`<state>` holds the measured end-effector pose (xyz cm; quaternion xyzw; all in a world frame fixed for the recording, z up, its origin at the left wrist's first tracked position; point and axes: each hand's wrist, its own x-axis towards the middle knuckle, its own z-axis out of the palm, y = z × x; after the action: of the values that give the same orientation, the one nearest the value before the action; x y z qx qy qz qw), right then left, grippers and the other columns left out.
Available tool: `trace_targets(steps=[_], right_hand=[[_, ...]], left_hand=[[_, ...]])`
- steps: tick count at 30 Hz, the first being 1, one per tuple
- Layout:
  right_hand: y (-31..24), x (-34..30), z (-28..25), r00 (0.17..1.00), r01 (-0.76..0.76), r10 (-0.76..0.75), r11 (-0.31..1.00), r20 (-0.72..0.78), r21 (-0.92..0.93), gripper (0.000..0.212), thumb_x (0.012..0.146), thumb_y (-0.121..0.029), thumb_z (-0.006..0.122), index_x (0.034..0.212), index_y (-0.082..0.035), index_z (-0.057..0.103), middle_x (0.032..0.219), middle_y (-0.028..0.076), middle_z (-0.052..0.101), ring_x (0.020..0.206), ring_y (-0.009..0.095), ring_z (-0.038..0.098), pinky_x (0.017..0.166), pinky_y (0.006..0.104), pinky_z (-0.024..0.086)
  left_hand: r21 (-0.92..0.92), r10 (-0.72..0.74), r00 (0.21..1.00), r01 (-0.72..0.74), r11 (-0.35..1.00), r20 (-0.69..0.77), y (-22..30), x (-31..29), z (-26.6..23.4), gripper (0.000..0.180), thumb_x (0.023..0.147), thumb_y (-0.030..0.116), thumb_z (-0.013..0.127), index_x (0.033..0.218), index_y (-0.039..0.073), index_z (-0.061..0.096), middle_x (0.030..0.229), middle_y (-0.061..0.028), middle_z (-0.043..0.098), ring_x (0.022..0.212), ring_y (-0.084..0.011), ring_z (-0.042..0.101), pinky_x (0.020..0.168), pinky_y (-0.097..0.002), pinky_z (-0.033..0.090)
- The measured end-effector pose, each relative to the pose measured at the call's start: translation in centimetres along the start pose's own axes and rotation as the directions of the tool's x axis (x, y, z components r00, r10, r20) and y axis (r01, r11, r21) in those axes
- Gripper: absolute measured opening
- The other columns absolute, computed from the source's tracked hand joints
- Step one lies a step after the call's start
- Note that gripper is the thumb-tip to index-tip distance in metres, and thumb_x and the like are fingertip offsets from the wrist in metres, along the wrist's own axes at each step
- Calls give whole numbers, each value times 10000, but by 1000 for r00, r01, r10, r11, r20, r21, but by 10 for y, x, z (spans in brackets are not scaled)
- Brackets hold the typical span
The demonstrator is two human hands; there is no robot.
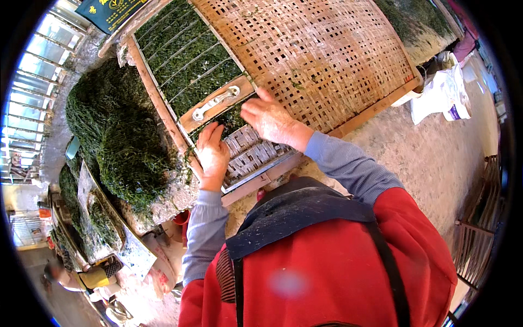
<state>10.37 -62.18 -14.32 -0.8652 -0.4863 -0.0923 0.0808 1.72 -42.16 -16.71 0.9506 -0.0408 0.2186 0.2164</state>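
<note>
Both my hands work over a framed woven tray at the near end of a layer of dark green stringy leaf matter [188,60]. My left hand [213,154] has its fingers stretched toward the edge of this layer, touching the left side. From the right, my right hand [271,120] reaches in with fingers apart, over the right rim of the frame. Just beyond them a wooden board with a white handle [217,103] lies across the layer. Bare woven strips [250,152] show below my fingers. My fingertips partly hide what they touch.
A large woven bamboo panel [316,49] adjoins on the right. A big heap of dark green strands [117,141] lies at left. A dark green box [106,13] stands at the far left, a white sack [440,97] at right. Another person [71,278] works at lower left.
</note>
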Motion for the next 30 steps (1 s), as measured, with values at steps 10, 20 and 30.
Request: trace_targets(steps=[10, 20, 30], right_hand=[[-15, 6, 37, 994, -107, 102, 984, -39, -143, 405, 886, -297, 483, 1150, 0, 558, 1188, 183, 523, 1190, 298, 446, 1027, 450, 269], [-43, 23, 35, 998, -21, 21, 1000, 53, -17, 370, 889, -298, 527, 1025, 44, 562, 1120, 213, 515, 1119, 310, 478, 987, 452, 369], [-99, 57, 80, 995, 85, -89, 991, 32, 106, 577, 844, -336, 563, 1324, -53, 411, 1406, 110, 340, 1338, 282, 254, 1071, 530, 194]], left_hand=[[234, -110, 982, 72, 970, 153, -14, -27, 20, 484, 686, -30, 529, 1170, -34, 523, 1322, -199, 444, 1228, -360, 418, 1027, -407, 341], [-314, -484, 868, 433, 845, -107, -101, -67, -30, 586, 674, -74, 512, 1252, 21, 495, 1182, -148, 557, 1084, -304, 533, 927, -375, 420], [-757, -652, 756, 388, 527, -66, -116, -85, -5, 318, 783, -104, 564, 1081, 0, 605, 957, -66, 646, 814, -147, 614, 755, -269, 507]])
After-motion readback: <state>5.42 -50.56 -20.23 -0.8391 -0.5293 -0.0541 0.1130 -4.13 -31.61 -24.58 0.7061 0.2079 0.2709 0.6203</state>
